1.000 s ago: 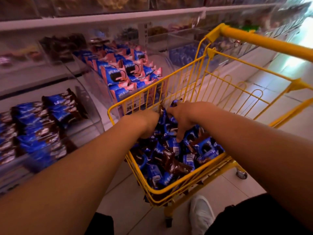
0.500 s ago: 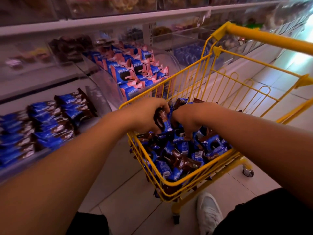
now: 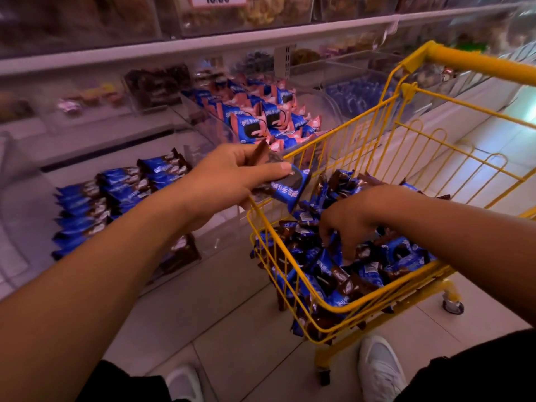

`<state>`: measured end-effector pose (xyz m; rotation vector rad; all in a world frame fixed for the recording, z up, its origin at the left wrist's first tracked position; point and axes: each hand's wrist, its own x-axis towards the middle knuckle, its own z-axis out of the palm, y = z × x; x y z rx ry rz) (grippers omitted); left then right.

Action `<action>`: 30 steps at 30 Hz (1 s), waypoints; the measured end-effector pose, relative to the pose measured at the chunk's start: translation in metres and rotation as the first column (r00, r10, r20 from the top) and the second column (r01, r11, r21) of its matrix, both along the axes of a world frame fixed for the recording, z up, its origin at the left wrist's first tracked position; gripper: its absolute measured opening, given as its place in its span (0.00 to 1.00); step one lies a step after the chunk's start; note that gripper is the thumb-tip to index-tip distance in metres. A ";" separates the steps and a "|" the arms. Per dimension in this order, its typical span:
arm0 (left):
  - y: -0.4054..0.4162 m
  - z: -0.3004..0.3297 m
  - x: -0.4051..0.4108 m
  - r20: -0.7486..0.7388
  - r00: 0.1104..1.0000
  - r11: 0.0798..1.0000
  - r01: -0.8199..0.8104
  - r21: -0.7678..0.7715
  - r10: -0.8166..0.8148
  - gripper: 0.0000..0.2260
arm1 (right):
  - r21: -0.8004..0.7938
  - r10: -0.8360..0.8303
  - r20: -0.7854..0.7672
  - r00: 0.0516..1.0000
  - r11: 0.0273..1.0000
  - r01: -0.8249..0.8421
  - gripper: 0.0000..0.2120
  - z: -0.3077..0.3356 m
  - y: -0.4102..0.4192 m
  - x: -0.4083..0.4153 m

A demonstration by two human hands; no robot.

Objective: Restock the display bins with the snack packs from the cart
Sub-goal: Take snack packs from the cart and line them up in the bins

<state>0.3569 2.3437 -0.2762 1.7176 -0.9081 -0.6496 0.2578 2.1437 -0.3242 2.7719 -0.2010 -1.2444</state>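
1. Left hand point(image 3: 229, 175) grips a small bunch of snack packs point(image 3: 285, 188), thumb laid across the top, fingers curled under; blue/brown wrappers stick out twd the cart
2. That hand sits above the cart point(image 3: 342, 307) left rim, between cart & shelf
3. Target looks like the display bin point(image 3: 121, 195) w/ matching blue/brown packs: down & left of the left hand, near it, rows lying roughly left-right. Left arm is clearly the nearer one
4. Right hand point(image 3: 352, 224) is down in the cart's pile of packs point(image 3: 327, 271), fingers curled into it; can't tell if it has actually got hold of one
5. Pink/blue packs bin point(image 3: 269, 117) is behind, diff product, prob not the target
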 end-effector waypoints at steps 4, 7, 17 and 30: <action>0.003 -0.001 -0.003 -0.198 0.980 0.998 -0.006 -0.070 -0.008 0.04 | -0.060 0.044 -0.055 0.998 0.997 -0.048 0.34 -0.004 0.007 0.006; 0.004 0.003 -0.006 -0.237 0.971 0.995 0.012 -0.102 -0.037 0.12 | -0.011 0.072 -0.026 0.997 0.997 -0.073 0.25 -0.001 0.012 0.005; 0.003 0.004 0.005 -0.151 0.981 0.982 -0.144 -0.123 0.125 0.06 | 0.979 -0.810 0.154 0.565 0.202 0.024 0.12 0.051 -0.022 -0.037; 0.014 0.016 -0.010 -0.597 0.787 0.959 0.267 0.101 -0.156 0.27 | 0.824 -0.697 0.560 0.448 0.413 -0.388 0.16 0.074 0.027 -0.034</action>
